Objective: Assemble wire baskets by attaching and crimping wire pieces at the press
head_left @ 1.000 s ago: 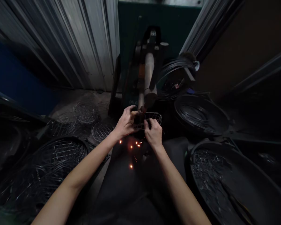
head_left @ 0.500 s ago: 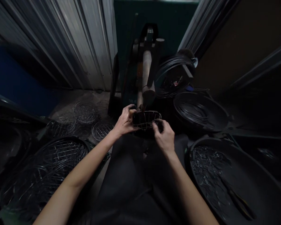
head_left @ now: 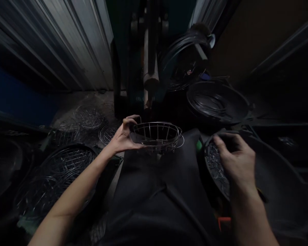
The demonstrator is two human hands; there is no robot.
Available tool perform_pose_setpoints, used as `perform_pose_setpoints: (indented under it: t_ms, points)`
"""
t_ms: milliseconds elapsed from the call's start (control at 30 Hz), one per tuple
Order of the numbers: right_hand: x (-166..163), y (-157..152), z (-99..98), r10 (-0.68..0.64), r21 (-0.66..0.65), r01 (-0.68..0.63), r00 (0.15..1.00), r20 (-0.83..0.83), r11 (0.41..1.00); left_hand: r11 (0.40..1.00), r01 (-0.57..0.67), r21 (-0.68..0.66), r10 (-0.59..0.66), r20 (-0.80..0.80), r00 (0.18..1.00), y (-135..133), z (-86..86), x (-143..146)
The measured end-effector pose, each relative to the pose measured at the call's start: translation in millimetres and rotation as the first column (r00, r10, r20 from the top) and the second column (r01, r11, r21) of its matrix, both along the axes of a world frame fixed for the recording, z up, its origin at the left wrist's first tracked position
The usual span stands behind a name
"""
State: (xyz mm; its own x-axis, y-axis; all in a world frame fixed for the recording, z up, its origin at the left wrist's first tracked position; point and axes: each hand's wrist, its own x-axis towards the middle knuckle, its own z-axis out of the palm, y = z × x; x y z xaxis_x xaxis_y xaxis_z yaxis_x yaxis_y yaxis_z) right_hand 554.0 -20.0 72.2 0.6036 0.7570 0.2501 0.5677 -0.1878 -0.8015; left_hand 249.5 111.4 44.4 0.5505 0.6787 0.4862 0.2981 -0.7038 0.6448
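Fingers (head_left: 131, 118) on wire basket (head_left: 156, 135), right hand (head_left: 236, 160) — at tub (head_left: 279, 181)

Wire basket (head_left: 156, 136) off the welder (head_left: 149, 78), right hand (head_left: 234, 160) moved away

My left hand (head_left: 124, 136) alone now holds the basket, drawn back from the welder; my right hand has let go and reached far right of the welder, over the wire scraps (head_left: 217, 167) in the tub (head_left: 279, 177).
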Motion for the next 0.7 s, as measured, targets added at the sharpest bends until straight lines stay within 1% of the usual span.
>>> perform_pose_setpoints:
  t_ms: [33,100,167,233,267,333,367,400,433,500,533,567,600,633,667,700]
  points:
    - [7,-5,0.0,-0.031,-0.005,0.031,1.0,-0.006,1.0,0.999,-0.016,-0.041,0.016,0.015,1.0,-2,2.7,-4]
    - [19,-14,-0.9,-0.078,-0.023,0.078,0.997,-0.015,0.997,0.983,-0.052,-0.173,0.06,0.039,0.997,-7,5.9,-8]
    - [28,-23,-3.1,-0.116,-0.046,0.115,0.993,-0.015,0.992,0.932,-0.107,-0.348,0.119,0.015,0.993,-13,4.0,-6]
    - [34,-28,-6.8,-0.143,-0.082,0.141,0.99,-0.02,0.987,0.848,-0.204,-0.489,0.176,-0.105,0.979,-20,-3.9,-1]
    - [35,-30,-9.3,-0.15,-0.108,0.147,0.988,-0.022,0.983,0.806,-0.26,-0.532,0.188,-0.188,0.964,-23,-9.6,2]
    - [37,-32,-15.1,-0.145,-0.17,0.139,0.989,-0.023,0.976,0.734,-0.364,-0.574,0.19,-0.341,0.921,-30,-22.4,8]
    - [37,-32,-18.1,-0.133,-0.203,0.126,0.991,-0.02,0.971,0.706,-0.392,-0.589,0.175,-0.391,0.904,-32,-28.7,10]
    - [36,-32,-20.9,-0.119,-0.238,0.112,0.993,-0.014,0.965,0.688,-0.399,-0.606,0.156,-0.413,0.897,-34,-34.5,9]
    - [35,-32,-23.4,-0.104,-0.269,0.1,0.995,-0.001,0.958,0.677,-0.381,-0.63,0.131,-0.406,0.904,-35,-39.9,7]
    - [34,-32,-26.9,-0.079,-0.336,0.086,0.996,0.034,0.938,0.665,-0.284,-0.69,0.088,-0.306,0.948,-37,-50.1,-2]
    - [34,-32,-28.0,-0.075,-0.377,0.089,0.996,0.051,0.922,0.655,-0.23,-0.719,0.098,-0.222,0.97,-38,-55.2,-9]
    - [34,-34,-29.0,-0.077,-0.42,0.098,0.995,0.066,0.902,0.639,-0.202,-0.742,0.152,-0.135,0.979,-40,-60.5,-18]
    - [36,-36,-29.9,-0.081,-0.464,0.108,0.994,0.077,0.879,0.617,-0.213,-0.758,0.254,-0.064,0.965,-44,-66.0,-28]
    - [38,-40,-31.0,-0.087,-0.506,0.117,0.993,0.083,0.854,0.586,-0.262,-0.767,0.389,-0.018,0.921,-48,-71.7,-40]
    - [41,-44,-32.6,-0.096,-0.546,0.129,0.991,0.088,0.828,0.547,-0.34,-0.765,0.534,0.006,0.845,-54,-77.2,-54]
    - [44,-49,-35.0,-0.098,-0.573,0.141,0.99,0.105,0.807,0.506,-0.43,-0.748,0.659,0.014,0.752,-61,-82.3,-69]
